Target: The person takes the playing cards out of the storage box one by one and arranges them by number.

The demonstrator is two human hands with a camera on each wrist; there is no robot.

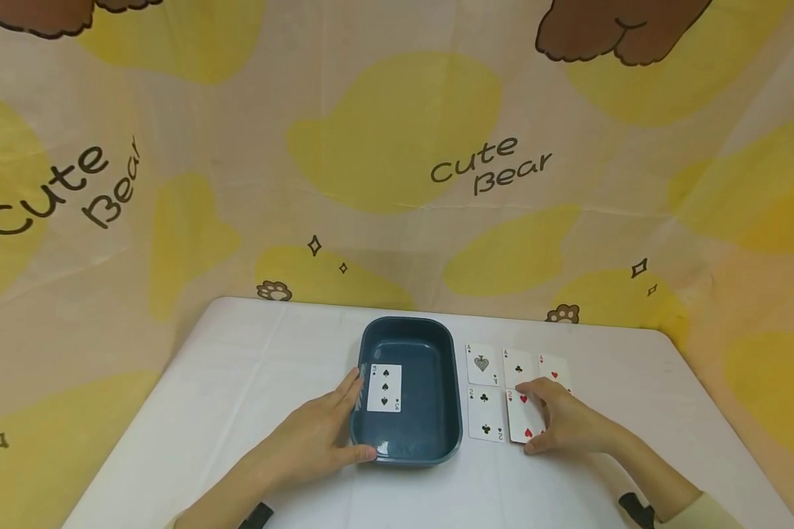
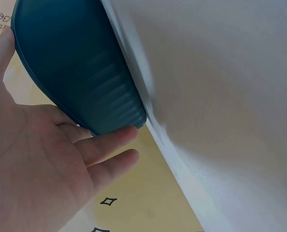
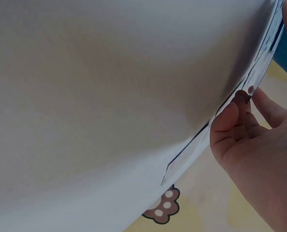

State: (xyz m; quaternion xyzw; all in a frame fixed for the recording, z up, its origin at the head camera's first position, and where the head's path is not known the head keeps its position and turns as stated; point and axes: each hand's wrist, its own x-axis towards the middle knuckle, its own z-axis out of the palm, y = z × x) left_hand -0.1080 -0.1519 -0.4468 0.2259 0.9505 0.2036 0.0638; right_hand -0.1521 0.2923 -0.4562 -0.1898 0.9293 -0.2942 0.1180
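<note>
A dark blue rectangular tray (image 1: 430,400) stands on the table with a three of spades (image 1: 384,388) face up inside, toward its left wall. My left hand (image 1: 314,433) rests against the tray's left side, fingers fairly straight along the outside and thumb at the near rim; the left wrist view shows the same hand (image 2: 51,154) from the palm side. To the tray's right, my right hand (image 1: 572,422) pinches a two of hearts (image 1: 523,415) between thumb and fingers at its near and far edges. The hand covers this card's right part.
Beside the two of hearts lies a two of clubs (image 1: 486,414). Behind them are an ace of spades (image 1: 481,364), an ace of clubs (image 1: 518,365) and an ace of hearts (image 1: 553,367), partly covered. The white table (image 1: 271,367) ends at a patterned cloth backdrop (image 1: 384,242).
</note>
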